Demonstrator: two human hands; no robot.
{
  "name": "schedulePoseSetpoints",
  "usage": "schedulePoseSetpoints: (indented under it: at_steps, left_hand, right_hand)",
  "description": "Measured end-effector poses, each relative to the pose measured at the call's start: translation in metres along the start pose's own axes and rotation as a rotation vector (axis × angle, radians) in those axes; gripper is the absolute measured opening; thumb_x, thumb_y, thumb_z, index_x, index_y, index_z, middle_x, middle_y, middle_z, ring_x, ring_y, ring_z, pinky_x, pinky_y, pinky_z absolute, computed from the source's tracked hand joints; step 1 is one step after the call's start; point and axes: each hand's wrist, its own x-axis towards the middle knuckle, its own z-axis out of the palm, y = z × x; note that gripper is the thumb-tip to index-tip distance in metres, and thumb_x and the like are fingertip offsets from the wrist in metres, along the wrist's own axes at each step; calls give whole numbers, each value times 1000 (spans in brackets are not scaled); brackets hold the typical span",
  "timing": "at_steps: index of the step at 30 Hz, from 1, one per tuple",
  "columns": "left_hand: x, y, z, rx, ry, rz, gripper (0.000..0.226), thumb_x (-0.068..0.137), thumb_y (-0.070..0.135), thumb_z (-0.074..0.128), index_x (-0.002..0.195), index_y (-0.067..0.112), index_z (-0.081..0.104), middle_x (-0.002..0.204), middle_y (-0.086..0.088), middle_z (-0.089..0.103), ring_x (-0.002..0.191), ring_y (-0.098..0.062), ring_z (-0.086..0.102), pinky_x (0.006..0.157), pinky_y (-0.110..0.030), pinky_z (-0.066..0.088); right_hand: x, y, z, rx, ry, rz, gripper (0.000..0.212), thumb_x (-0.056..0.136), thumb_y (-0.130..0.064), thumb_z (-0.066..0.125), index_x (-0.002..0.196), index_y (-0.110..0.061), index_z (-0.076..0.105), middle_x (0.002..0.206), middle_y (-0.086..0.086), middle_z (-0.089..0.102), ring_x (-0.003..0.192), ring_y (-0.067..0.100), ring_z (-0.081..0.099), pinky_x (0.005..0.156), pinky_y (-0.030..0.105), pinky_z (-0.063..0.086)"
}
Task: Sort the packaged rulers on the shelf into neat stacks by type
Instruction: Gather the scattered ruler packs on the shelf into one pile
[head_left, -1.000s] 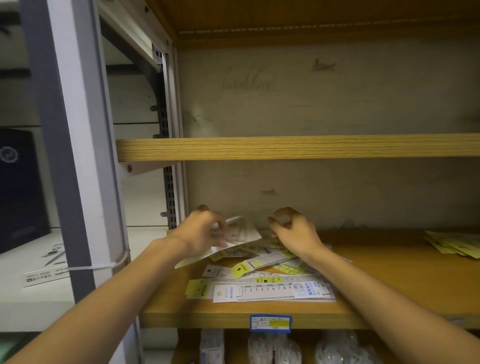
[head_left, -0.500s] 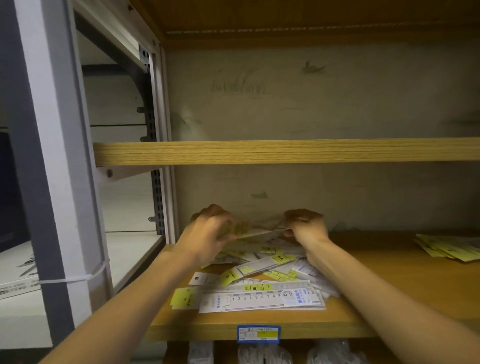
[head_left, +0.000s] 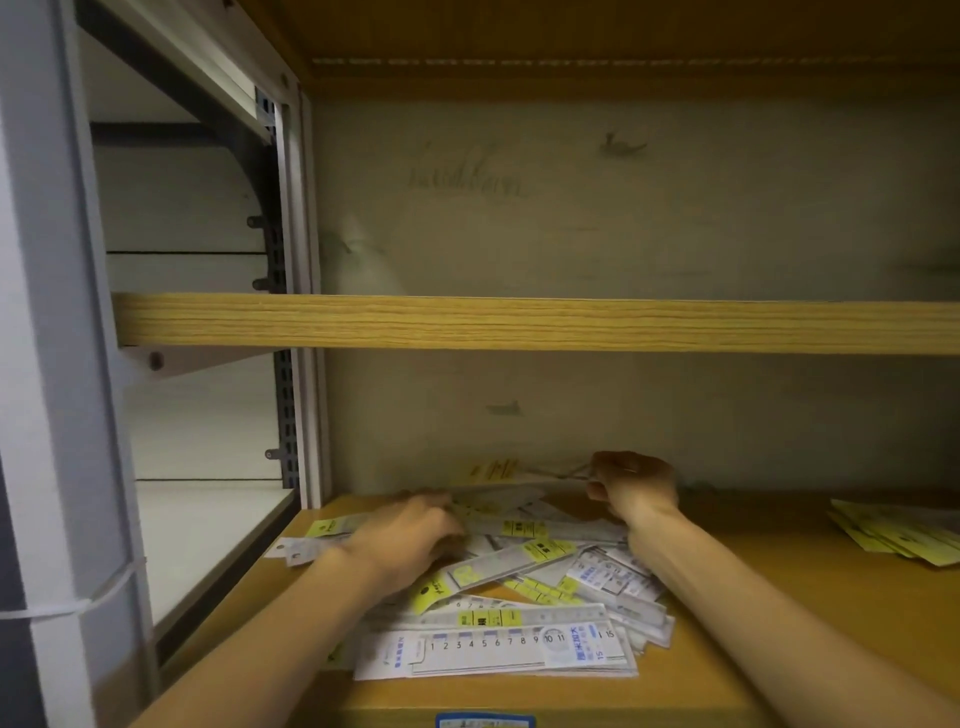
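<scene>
Nearest the shelf's (head_left: 810, 597) front edge lies a wide packaged ruler (head_left: 498, 652) with printed numbers, flat on a loose heap of packaged rulers (head_left: 545, 571). Farther in, the left hand (head_left: 410, 535) rests palm-down on the heap — blurred, so I cannot tell whether its fingers hold anything. Beyond it, close to the back wall (head_left: 623, 228), the right hand (head_left: 636, 486) pinches a clear, yellow-labelled ruler pack (head_left: 524, 470), raised above the heap. Well to the right sits a separate yellow-labelled stack (head_left: 898, 535).

single head view, close, facing forward and slightly down into wooden shelf (head_left: 779, 597), level with upper board (head_left: 519, 322).
</scene>
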Motion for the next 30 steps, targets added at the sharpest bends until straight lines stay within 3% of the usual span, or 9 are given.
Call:
schedulePoseSetpoints:
  at_steps: [2, 7, 11, 15, 22, 26, 30]
  left_hand:
    - [1, 3, 3, 36, 30, 17, 29, 98, 26, 49, 124, 29, 60, 128, 7, 50, 115, -18, 52, 76, -20, 32]
    - [1, 4, 7, 42, 48, 54, 26, 97, 24, 51, 120, 26, 63, 128, 5, 52, 112, -19, 53, 87, -27, 43]
    - [0, 2, 8, 94, 68, 91, 33, 95, 14, 49, 125, 25, 60, 132, 4, 53, 114, -21, 53, 90, -31, 46]
    - [-2, 1, 5, 111, 113, 90, 37, 93, 8, 47, 125, 24, 58, 129, 3, 55, 113, -24, 54, 85, -33, 45]
    - [-10, -1, -6, 124, 150, 47, 22, 101, 27, 43, 119, 22, 53, 113, -4, 64, 97, -28, 59, 70, -36, 45]
    - [-17, -4, -15, 124, 127, 46, 23, 101, 32, 41, 119, 23, 53, 109, -3, 65, 94, -25, 59, 75, -39, 50]
    - [-31, -6, -20, 136, 138, 57, 20, 96, 18, 49, 115, 20, 55, 111, -3, 60, 96, -25, 56, 77, -40, 49]
  right_hand:
    - [1, 0, 0, -8, -12, -2, 20, 92, -15, 59, 73, -17, 62, 63, 4, 67, 60, 15, 65, 54, 22, 41]
    - [1, 0, 2, -42, -31, -6, 21, 92, -15, 57, 71, -18, 62, 64, 3, 67, 70, 21, 67, 68, 29, 46]
    - [1, 1, 5, -16, -28, 4, 19, 90, -13, 58, 72, -16, 64, 62, 2, 67, 61, 18, 66, 61, 24, 46]
    - [0, 1, 8, -35, -33, -2, 22, 90, -14, 58, 68, -16, 63, 58, 2, 67, 65, 21, 68, 64, 28, 46]
    - [-11, -5, 13, -9, -26, -18, 28, 88, -9, 56, 61, -15, 62, 59, 5, 65, 68, 25, 66, 60, 27, 42]
    - [-17, -9, 14, -23, -27, -25, 27, 89, -9, 53, 64, -14, 62, 57, 3, 64, 58, 17, 63, 49, 20, 38]
    - [-23, -12, 14, -76, -24, -27, 31, 86, -8, 51, 56, -14, 58, 48, 1, 62, 52, 15, 55, 46, 22, 35]
